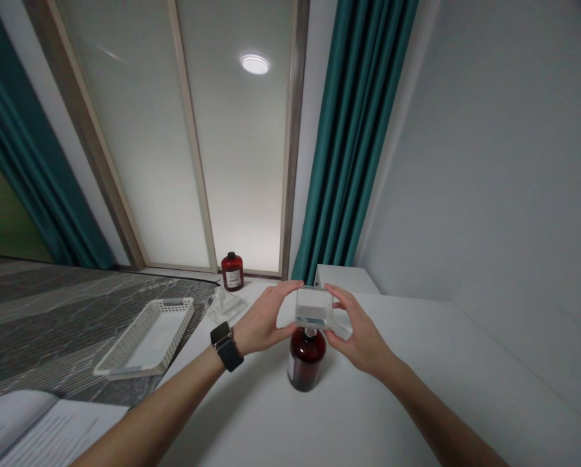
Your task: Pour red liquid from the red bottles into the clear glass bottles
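Between my two hands is a clear rectangular box (314, 307), see-through and possibly a small plastic or glass container. My left hand (271, 316), with a black watch (226, 345) on its wrist, grips the left side between thumb and fingers. On the right side my right hand (356, 329) pinches it the same way. Just below the box stands an upright dark red bottle (307, 360) with a pale label on its left side. The box hides part of the bottle's top; I cannot tell whether they touch.
A second red bottle (232, 272) with a black cap stands at the far table edge, beside crumpled clear plastic (222, 305). Left are a white basket (180, 334) and an open book (71, 431). A white cabinet (346, 279) stands behind the white table (368, 421).
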`<state>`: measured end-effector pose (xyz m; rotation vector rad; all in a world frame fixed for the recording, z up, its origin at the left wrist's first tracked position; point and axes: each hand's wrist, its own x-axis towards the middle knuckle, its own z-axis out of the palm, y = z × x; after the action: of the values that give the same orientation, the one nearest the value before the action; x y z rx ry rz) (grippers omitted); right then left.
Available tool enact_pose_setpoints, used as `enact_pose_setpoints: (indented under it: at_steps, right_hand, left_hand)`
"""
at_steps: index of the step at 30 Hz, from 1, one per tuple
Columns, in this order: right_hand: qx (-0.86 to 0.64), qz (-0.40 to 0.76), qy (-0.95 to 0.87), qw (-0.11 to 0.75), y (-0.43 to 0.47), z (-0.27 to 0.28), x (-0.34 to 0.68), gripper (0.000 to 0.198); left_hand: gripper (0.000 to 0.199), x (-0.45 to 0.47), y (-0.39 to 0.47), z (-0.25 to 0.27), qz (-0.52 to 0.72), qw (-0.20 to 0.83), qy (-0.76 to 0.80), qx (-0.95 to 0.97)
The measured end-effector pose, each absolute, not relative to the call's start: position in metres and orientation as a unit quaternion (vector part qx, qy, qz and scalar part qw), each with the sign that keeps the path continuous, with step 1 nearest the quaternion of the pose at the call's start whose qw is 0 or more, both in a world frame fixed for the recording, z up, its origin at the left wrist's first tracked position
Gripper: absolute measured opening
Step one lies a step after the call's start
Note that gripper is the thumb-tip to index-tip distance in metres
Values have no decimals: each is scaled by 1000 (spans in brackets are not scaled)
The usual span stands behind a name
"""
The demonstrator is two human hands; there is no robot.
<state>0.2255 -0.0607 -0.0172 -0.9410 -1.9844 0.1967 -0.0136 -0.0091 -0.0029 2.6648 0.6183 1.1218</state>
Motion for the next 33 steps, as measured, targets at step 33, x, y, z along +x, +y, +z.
enact_pose_setpoints:
  at_steps: [33]
  right_hand:
    - [-359, 79, -795, 483, -62, -23, 224, 70]
  left_hand:
    - [65, -11, -12, -1, 399, 49, 185, 897]
